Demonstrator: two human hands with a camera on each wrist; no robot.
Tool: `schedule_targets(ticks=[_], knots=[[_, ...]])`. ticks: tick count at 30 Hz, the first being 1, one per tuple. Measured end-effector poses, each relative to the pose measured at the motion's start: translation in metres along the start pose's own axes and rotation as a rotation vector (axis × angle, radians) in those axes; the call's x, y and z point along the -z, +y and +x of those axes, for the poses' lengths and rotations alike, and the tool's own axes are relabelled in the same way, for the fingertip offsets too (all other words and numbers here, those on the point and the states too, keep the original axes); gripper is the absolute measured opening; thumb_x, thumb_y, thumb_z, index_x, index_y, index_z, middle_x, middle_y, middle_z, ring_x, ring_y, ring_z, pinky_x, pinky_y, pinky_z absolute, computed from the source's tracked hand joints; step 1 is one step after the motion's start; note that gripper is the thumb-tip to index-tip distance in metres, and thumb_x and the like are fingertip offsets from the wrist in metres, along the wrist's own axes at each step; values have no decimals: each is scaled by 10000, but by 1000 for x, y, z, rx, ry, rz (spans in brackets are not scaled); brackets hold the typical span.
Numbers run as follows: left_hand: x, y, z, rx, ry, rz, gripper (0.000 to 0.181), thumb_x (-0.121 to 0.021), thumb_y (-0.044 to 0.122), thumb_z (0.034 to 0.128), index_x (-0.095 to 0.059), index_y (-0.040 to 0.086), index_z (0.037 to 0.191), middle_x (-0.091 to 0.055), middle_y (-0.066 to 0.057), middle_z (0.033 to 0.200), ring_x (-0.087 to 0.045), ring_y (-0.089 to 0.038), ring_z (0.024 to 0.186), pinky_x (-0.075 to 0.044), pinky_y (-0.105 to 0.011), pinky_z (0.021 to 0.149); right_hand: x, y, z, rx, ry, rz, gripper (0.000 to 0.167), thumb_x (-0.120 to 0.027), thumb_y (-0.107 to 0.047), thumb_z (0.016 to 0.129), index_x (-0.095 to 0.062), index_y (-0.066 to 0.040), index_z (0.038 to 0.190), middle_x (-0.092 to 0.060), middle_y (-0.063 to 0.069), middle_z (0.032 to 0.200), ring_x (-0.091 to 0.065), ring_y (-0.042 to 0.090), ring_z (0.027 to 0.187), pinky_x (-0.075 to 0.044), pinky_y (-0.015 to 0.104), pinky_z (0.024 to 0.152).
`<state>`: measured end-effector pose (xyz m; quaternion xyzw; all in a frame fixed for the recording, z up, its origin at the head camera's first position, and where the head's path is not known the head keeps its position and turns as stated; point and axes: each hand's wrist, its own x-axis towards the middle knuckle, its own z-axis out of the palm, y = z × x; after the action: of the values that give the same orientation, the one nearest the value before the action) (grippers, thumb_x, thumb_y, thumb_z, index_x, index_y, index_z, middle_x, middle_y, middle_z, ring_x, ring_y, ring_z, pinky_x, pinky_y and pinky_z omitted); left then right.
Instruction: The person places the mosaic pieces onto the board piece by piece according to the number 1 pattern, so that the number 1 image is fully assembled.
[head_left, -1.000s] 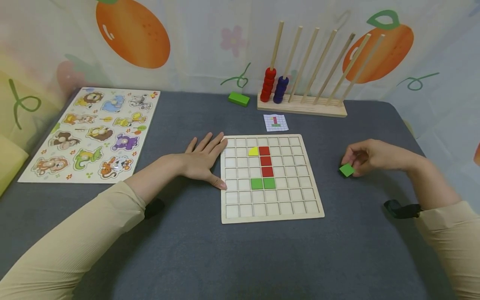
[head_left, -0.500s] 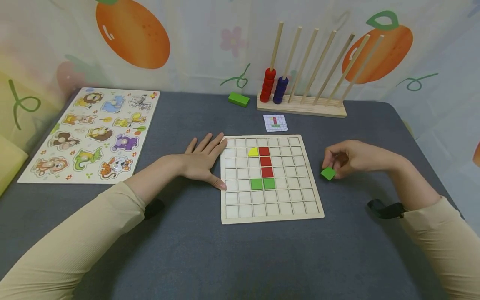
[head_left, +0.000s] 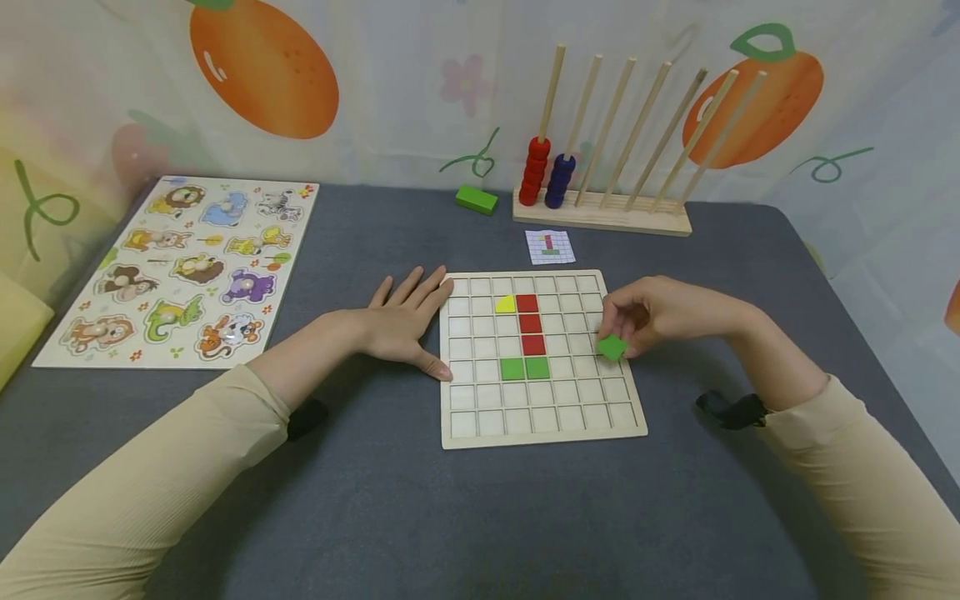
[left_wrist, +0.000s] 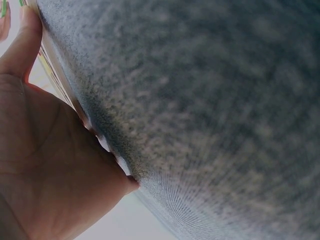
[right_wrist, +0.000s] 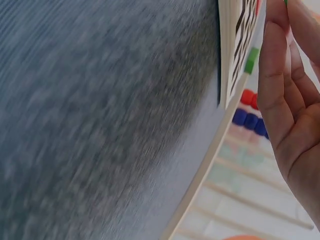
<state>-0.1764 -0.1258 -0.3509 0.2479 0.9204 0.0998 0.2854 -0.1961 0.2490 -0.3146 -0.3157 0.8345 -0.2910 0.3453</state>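
A wooden grid board (head_left: 480, 423) lies in the middle of the table. In its cells sit a yellow quarter-round tile (head_left: 507, 305), a column of red square tiles (head_left: 529, 323) and two green square tiles (head_left: 512, 369). My left hand (head_left: 401, 323) is spread flat, its fingertips and thumb touching the board's left edge. Above the board's right side, my right hand (head_left: 651, 315) pinches another green square tile (head_left: 612, 347) between thumb and fingers. In the right wrist view only a sliver of that tile shows at the fingertips.
A small printed pattern card (head_left: 551, 247) lies behind the board. Further back stand a wooden bead rack (head_left: 602, 215) with red and blue beads and a green block (head_left: 476, 199). An animal puzzle board (head_left: 180, 271) lies at the left. A curtain (head_left: 405, 92) hangs behind.
My right hand has moved left with the green square tile, from beside the board to over its right edge. The left hand and the tiles on the board stay put.
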Motion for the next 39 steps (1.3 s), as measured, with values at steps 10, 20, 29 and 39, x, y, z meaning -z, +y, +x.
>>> schedule_targets(ticks=[10, 20, 29, 39], knots=[[-1, -1, 1, 0, 5, 12, 1301, -671, 747, 749, 146, 181, 1588, 266, -6, 1654, 233, -314, 1542, 106, -644, 1203, -5, -17, 19, 40, -20, -7, 205, -790, -71, 817, -701, -146, 986, -691, 38, 966, -568, 112, 773, -527, 250, 702], [-1, -2, 0, 3, -1, 9, 1301, -666, 754, 746, 158, 197, 1585, 282, 13, 1647, 244, -302, 1540, 114, -637, 1205, -11, -28, 33, 43, -39, -57, 228, -705, -1, 861, -704, -166, 1019, -672, 23, 967, -551, 133, 816, -494, 243, 720], [-1, 0, 0, 2, -5, -6, 1297, -669, 749, 749, 154, 197, 1586, 277, 22, 1649, 247, -290, 1540, 124, -626, 1207, -14, -32, 41, 31, -80, -59, 223, -654, -21, 894, -714, -183, 1034, -659, 6, 934, -553, 144, 809, -483, 249, 730], [-1, -2, 2, 3, -6, -13, 1304, -667, 756, 745, 160, 195, 1584, 281, 15, 1647, 250, -292, 1539, 116, -625, 1209, -19, -36, 45, 35, -74, -77, 188, -686, -36, 884, -724, -147, 1031, -655, 15, 912, -565, 149, 817, -494, 247, 734]])
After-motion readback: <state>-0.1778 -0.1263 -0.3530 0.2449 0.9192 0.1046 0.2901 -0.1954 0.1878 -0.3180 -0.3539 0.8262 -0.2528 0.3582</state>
